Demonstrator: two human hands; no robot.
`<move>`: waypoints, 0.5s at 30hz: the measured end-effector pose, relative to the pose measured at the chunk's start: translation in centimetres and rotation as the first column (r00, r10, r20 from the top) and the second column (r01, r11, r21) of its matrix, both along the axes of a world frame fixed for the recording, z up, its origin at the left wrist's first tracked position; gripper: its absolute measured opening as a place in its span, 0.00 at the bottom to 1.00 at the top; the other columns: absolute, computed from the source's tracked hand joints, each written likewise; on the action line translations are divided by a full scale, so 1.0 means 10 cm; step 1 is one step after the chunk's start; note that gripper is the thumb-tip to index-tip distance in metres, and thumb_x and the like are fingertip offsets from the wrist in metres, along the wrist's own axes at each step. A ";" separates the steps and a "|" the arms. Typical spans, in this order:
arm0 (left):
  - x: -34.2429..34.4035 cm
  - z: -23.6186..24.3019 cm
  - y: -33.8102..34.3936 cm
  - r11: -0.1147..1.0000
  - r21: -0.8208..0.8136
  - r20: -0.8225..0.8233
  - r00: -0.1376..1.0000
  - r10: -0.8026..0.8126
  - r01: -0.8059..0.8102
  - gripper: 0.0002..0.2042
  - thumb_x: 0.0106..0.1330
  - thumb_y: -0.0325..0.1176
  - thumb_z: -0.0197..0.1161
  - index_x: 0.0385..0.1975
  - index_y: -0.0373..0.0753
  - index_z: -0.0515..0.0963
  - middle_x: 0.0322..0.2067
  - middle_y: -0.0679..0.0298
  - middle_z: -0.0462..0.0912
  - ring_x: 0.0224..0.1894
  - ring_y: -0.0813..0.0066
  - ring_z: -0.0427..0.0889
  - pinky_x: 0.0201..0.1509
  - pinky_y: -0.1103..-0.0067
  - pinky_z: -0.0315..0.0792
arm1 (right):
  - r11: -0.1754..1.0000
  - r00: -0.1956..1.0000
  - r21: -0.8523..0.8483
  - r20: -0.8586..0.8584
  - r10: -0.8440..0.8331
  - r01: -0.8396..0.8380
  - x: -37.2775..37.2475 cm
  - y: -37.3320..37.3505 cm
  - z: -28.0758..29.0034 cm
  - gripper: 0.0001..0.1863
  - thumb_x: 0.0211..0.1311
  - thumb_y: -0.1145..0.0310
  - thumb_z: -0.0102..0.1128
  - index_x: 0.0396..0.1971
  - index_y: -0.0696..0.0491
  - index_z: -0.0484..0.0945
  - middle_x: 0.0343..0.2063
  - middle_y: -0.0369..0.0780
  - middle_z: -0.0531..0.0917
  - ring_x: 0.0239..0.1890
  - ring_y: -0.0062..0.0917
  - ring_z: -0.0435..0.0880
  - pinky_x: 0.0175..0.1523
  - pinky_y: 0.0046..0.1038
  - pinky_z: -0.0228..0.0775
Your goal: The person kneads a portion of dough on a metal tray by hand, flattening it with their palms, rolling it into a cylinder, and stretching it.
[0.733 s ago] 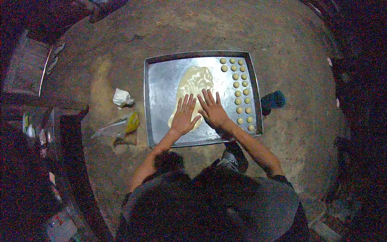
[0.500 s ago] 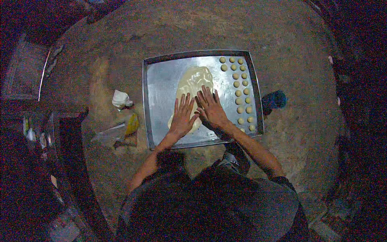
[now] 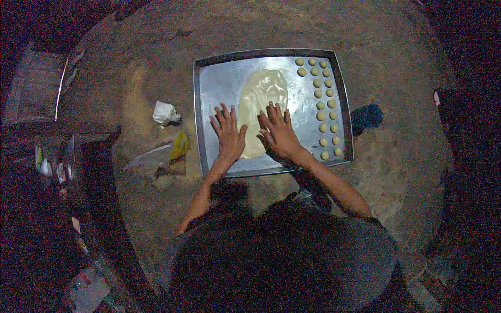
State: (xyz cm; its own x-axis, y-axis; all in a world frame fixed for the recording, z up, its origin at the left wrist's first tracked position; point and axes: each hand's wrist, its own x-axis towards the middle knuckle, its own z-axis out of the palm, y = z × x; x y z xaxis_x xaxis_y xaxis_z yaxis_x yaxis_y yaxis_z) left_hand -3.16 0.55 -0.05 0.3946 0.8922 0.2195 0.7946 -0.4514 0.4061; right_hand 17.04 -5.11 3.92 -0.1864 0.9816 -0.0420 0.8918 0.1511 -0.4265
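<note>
Both left hand (image 3: 228, 136) and right hand (image 3: 282, 138), in the head view, have fingers parted, gripping nothing — left at the edge of the dough (image 3: 265, 86) on the tray (image 3: 216, 81), right over its lower part. Apparently a flattening step; further spreading calls for even palm pressure.

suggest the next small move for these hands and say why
I'd probably slide the left hand rightward onto the flattened dough: its fingers are spread mostly over the bare metal tray, with only the thumb near the dough's left edge, while the right hand is over the dough's right side.
</note>
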 end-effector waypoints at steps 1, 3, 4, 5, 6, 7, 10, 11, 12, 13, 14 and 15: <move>-0.05 -0.07 -0.03 0.999 -0.021 -0.066 0.997 -0.048 0.047 0.38 0.76 0.52 0.49 0.76 0.30 0.48 0.78 0.41 0.38 0.80 0.40 0.31 0.77 0.42 0.22 | 1.000 1.000 0.009 -0.013 -0.021 0.021 -0.03 -0.02 0.01 0.32 0.77 0.54 0.46 0.75 0.50 0.56 0.78 0.54 0.45 0.79 0.55 0.40 0.79 0.58 0.29; -0.13 -0.09 -0.14 0.984 -0.080 -0.188 0.967 -0.172 0.160 0.42 0.75 0.57 0.47 0.77 0.31 0.45 0.78 0.41 0.37 0.79 0.37 0.32 0.77 0.41 0.22 | 0.996 0.996 0.019 -0.034 -0.087 0.088 -0.11 -0.14 -0.02 0.31 0.77 0.54 0.47 0.75 0.48 0.58 0.78 0.54 0.44 0.79 0.55 0.39 0.79 0.58 0.29; -0.15 -0.11 -0.15 0.983 -0.028 -0.290 0.940 -0.179 0.179 0.45 0.73 0.65 0.43 0.77 0.32 0.45 0.78 0.41 0.37 0.79 0.38 0.32 0.76 0.40 0.22 | 0.992 0.992 0.054 -0.058 -0.113 0.116 -0.11 -0.19 -0.03 0.30 0.77 0.55 0.48 0.75 0.46 0.60 0.78 0.55 0.44 0.79 0.55 0.39 0.79 0.58 0.29; -0.16 -0.11 -0.13 0.982 -0.033 -0.267 0.945 -0.190 0.188 0.45 0.73 0.65 0.43 0.77 0.33 0.45 0.78 0.41 0.37 0.79 0.38 0.32 0.76 0.39 0.22 | 0.991 0.991 0.055 -0.061 -0.119 0.122 -0.10 -0.19 -0.01 0.30 0.76 0.56 0.49 0.75 0.46 0.60 0.78 0.55 0.45 0.79 0.56 0.39 0.79 0.58 0.29; -0.17 -0.12 -0.12 0.980 -0.039 -0.244 0.949 -0.198 0.195 0.45 0.73 0.65 0.42 0.77 0.33 0.45 0.78 0.41 0.37 0.79 0.38 0.31 0.76 0.39 0.22 | 0.990 0.990 0.055 -0.064 -0.123 0.127 -0.10 -0.21 0.01 0.30 0.76 0.56 0.49 0.75 0.46 0.60 0.77 0.55 0.45 0.79 0.56 0.39 0.79 0.58 0.29; -0.20 -0.11 -0.12 0.979 -0.044 -0.222 0.953 -0.205 0.200 0.45 0.73 0.65 0.42 0.77 0.33 0.46 0.78 0.41 0.38 0.79 0.38 0.31 0.76 0.39 0.22 | 0.990 0.990 0.056 -0.068 -0.125 0.129 -0.10 -0.23 0.04 0.31 0.76 0.56 0.50 0.75 0.46 0.60 0.77 0.55 0.45 0.79 0.56 0.39 0.79 0.58 0.30; -0.30 0.03 -0.08 0.996 -0.056 -0.027 0.997 -0.068 0.067 0.37 0.78 0.54 0.45 0.77 0.34 0.49 0.79 0.44 0.37 0.80 0.42 0.31 0.78 0.45 0.23 | 0.983 0.982 0.082 -0.100 -0.158 0.166 -0.06 -0.24 0.36 0.30 0.74 0.56 0.50 0.72 0.51 0.63 0.75 0.59 0.49 0.78 0.60 0.42 0.77 0.62 0.31; -0.36 0.16 -0.08 0.998 -0.055 0.082 0.996 -0.019 0.024 0.35 0.79 0.51 0.45 0.77 0.34 0.50 0.79 0.45 0.37 0.80 0.42 0.31 0.79 0.47 0.23 | 0.978 0.979 0.094 -0.112 -0.173 0.183 -0.05 -0.28 0.44 0.30 0.74 0.57 0.51 0.71 0.53 0.64 0.75 0.61 0.50 0.77 0.61 0.43 0.77 0.63 0.32; -0.53 0.43 -0.15 0.993 -0.115 0.200 0.979 0.027 -0.004 0.30 0.79 0.43 0.48 0.76 0.36 0.54 0.79 0.50 0.41 0.81 0.45 0.32 0.80 0.50 0.26 | 0.968 0.971 0.137 -0.145 -0.191 0.211 -0.14 -0.40 0.36 0.31 0.71 0.58 0.55 0.69 0.54 0.65 0.73 0.62 0.54 0.76 0.64 0.45 0.77 0.63 0.34; -0.58 0.73 -0.23 0.998 -0.069 0.302 0.953 0.027 -0.006 0.28 0.78 0.41 0.48 0.75 0.39 0.56 0.79 0.53 0.45 0.81 0.47 0.36 0.80 0.49 0.29 | 0.952 0.963 0.189 -0.168 -0.211 0.242 -0.14 -0.46 0.41 0.27 0.73 0.62 0.53 0.69 0.50 0.67 0.75 0.54 0.52 0.78 0.58 0.45 0.77 0.60 0.39; -0.70 0.72 -0.33 0.996 -0.089 0.342 0.940 0.012 0.020 0.27 0.78 0.41 0.48 0.74 0.38 0.58 0.79 0.52 0.46 0.81 0.47 0.38 0.80 0.49 0.31 | 0.951 0.983 0.254 -0.099 -0.157 0.177 -0.16 -0.48 0.48 0.27 0.73 0.62 0.54 0.69 0.50 0.67 0.75 0.55 0.53 0.78 0.58 0.45 0.77 0.60 0.39; -0.81 0.69 -0.42 0.993 -0.108 0.382 0.924 -0.005 0.050 0.26 0.78 0.40 0.48 0.73 0.38 0.60 0.78 0.52 0.48 0.81 0.47 0.39 0.80 0.49 0.32 | 0.955 0.986 0.249 -0.071 -0.150 0.163 -0.19 -0.45 0.43 0.27 0.73 0.62 0.54 0.69 0.50 0.67 0.75 0.55 0.53 0.77 0.58 0.46 0.77 0.60 0.39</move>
State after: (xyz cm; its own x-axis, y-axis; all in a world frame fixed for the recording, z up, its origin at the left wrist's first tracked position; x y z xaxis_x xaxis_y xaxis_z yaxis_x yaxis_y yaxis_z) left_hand -11.22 -3.65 6.81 0.3263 0.9101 0.2556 0.5578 -0.4036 0.7252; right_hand 15.16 -9.65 8.17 -0.0249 0.9758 0.2173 0.8913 0.1201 -0.4372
